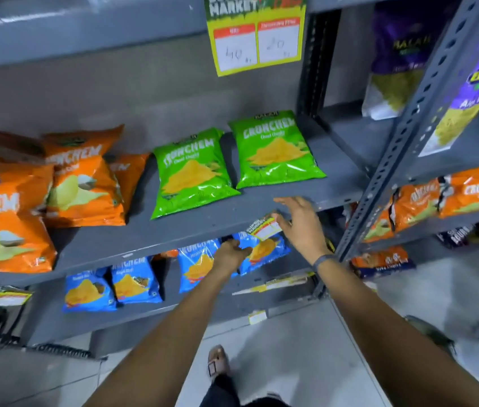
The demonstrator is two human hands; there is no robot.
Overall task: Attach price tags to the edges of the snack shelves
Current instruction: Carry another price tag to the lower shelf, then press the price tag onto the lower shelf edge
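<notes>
A small price tag [264,226] with a green, yellow and red print sits against the front edge of the grey middle shelf [150,245], below the green snack bags. My right hand [300,224] presses on its right end with the thumb, fingers spread over the shelf lip. My left hand [231,255] is curled just below and left of the tag, under the shelf edge; what it holds, if anything, is hidden. A larger price tag [257,36] hangs from the upper shelf.
Two green snack bags [194,171] and orange bags [80,183] lie on the middle shelf. Blue bags [135,282] lie on the lower shelf, which carries more tags [273,284] on its edge. A perforated grey upright [402,136] stands right. My foot [217,362] is on the tiled floor.
</notes>
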